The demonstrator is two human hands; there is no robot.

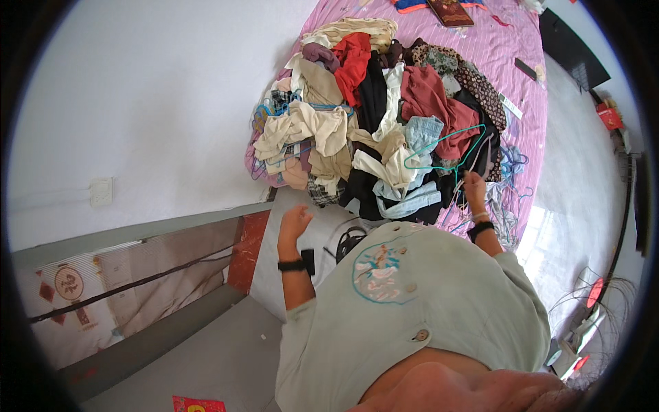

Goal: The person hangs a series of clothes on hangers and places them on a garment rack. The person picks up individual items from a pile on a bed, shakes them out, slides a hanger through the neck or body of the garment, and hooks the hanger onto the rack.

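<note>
My left hand (296,220) is raised in front of the pile's lower left side, fingers loosely bent and apart, holding nothing. At the pile's lower right, my right hand (474,186) is closed on a thin pale clothes hanger (482,154). A turquoise wire hanger (432,168) lies over the clothes just left of that hand; whether the fingers also touch it cannot be told. The large heap includes a cream garment (309,129), a red garment (352,64), a dusty-red garment (430,98) and light blue denim (412,202). Blue hangers (515,160) lie right of my right hand.
The heap lies on a bed with a pink striped sheet (527,113). A dark phone-like object (525,68) and a brown booklet (450,12) rest there. A white wall (154,103) stands on the left. Black cable (350,242) is coiled on the floor before me.
</note>
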